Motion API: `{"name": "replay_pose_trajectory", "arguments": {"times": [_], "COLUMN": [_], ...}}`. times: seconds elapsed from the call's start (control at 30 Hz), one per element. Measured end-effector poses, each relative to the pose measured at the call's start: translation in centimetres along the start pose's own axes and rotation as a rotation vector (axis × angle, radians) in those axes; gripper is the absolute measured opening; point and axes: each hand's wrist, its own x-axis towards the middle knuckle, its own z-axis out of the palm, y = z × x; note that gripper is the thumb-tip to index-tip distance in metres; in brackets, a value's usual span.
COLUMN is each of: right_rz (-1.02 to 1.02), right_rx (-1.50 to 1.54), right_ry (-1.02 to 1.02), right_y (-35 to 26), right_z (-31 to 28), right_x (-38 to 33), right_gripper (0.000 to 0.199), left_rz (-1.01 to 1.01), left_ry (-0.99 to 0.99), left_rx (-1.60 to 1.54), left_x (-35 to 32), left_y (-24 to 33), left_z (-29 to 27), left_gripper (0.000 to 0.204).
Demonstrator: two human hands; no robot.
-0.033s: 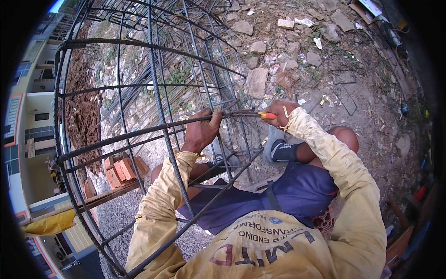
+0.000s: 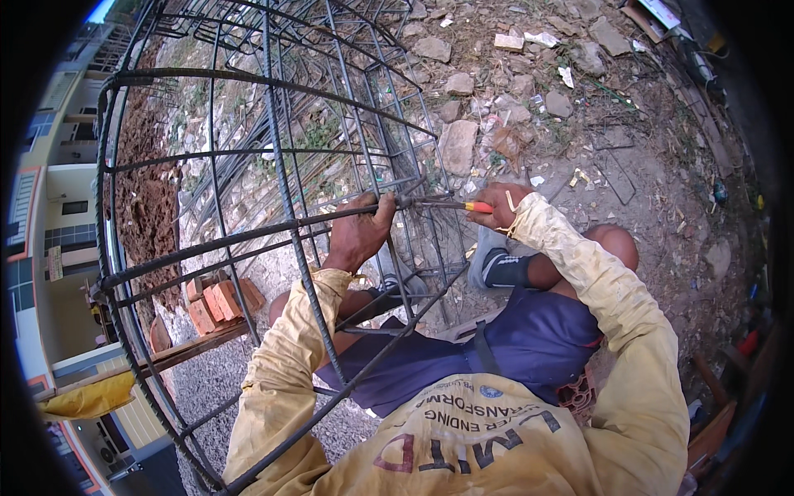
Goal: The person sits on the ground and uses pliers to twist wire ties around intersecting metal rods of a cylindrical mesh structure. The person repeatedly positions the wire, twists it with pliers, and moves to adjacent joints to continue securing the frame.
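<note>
My left hand [image 2: 357, 236] is closed around a long ribbed steel bar of the rebar cage [image 2: 203, 246], near the end by my knees. Just right of its thumb, the dark head of a pair of pincers [image 2: 479, 207] sits against the bar. The pincers have slim metal arms and orange-and-yellow grips. My right hand [image 2: 503, 204] is wrapped round those grips, level with the left hand. Any tie wire in the jaws is too small to make out. The cage's square hoops and long bars surround my left forearm.
Several red bricks [image 2: 222, 304] are stacked left of my knees, by a wooden plank [image 2: 198, 345]. Loose steel rods [image 2: 240, 153] lie beyond the cage. Rocks [image 2: 457, 147] and litter cover the ground ahead. Bent wire pieces [image 2: 614, 169] lie to the right.
The pincers have turned slightly in my right hand, so their arms look narrower and closer together. My left hand keeps its place on the bar.
</note>
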Motion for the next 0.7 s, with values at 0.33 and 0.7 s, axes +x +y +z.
{"name": "replay_pose_trajectory", "arguments": {"times": [0.33, 0.7], "right_rz": [0.281, -0.075], "right_rx": [0.857, 0.550], "right_ry": [-0.608, -0.430], "right_y": [-2.1, 0.4], "right_z": [-1.5, 0.8], "right_x": [-1.1, -0.9], "right_gripper": [0.041, 0.039], "left_rz": [-0.030, -0.024], "left_ry": [-0.024, 0.044], "left_rx": [0.032, 0.051], "left_x": [0.0, -0.3], "left_y": [0.0, -0.1], "left_z": [0.3, 0.5], "left_gripper": [0.046, 0.046]}}
